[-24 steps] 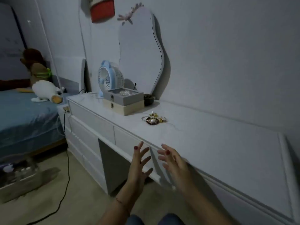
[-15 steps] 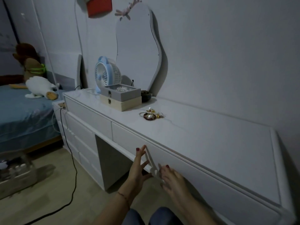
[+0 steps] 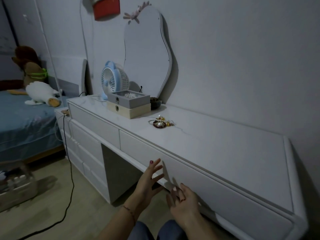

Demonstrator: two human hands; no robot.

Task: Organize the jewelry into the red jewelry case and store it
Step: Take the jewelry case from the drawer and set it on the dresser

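Note:
A small pile of jewelry [image 3: 160, 123], with bead bracelets, pearls and gold pieces, lies on the white dresser top [image 3: 216, 144]. No red jewelry case shows on the dresser. Both hands are low at the front of the dresser, where two drawer fronts meet. My left hand [image 3: 149, 181] has its fingers spread and straight, touching the lower edge of the left drawer front [image 3: 138, 146]. My right hand [image 3: 183, 200] reaches up with its fingertips at the bottom left corner of the long right drawer front [image 3: 233, 193]. Neither hand holds anything.
A grey box [image 3: 128, 99] with pearls in it sits on a wooden box [image 3: 129, 110] beside a blue fan [image 3: 113, 80], a dark bowl [image 3: 155, 102] and a wavy mirror [image 3: 147, 52]. A bed [image 3: 22, 125] with plush toys stands at the left. A black cable [image 3: 69, 170] crosses the floor.
Both hands dropped from mid-air in front of the dresser to the lower edge of the drawer fronts. The view shifted slightly; the jewelry pile has not moved.

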